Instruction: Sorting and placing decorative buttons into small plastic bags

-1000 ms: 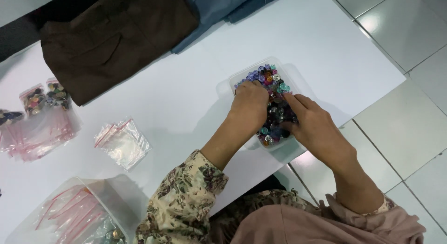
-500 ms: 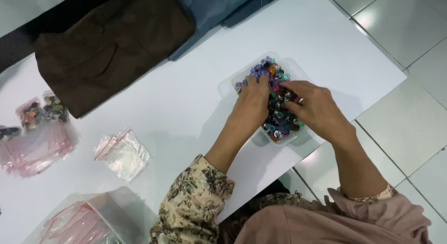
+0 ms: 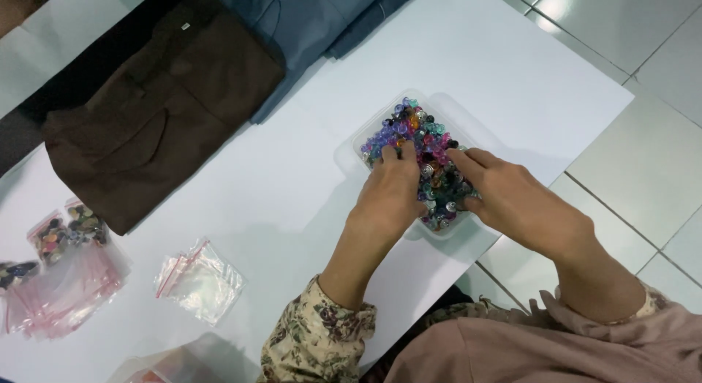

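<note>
A person is reaching both hands into a clear, shallow plastic tray heaped with small glossy buttons in purple, teal, orange and black, sitting on a white sheet near the right edge of the bench. The left hand is lying palm-down on the heap, fingers curled into the buttons — whether it is gripping any cannot be told. The right hand is pressing its fingertips into the pile beside it, thumb at the tray's near rim. Well apart to the left, small clear zip bags are lying flat, and a folded brown garment is resting beside folded blue cloth.
</note>
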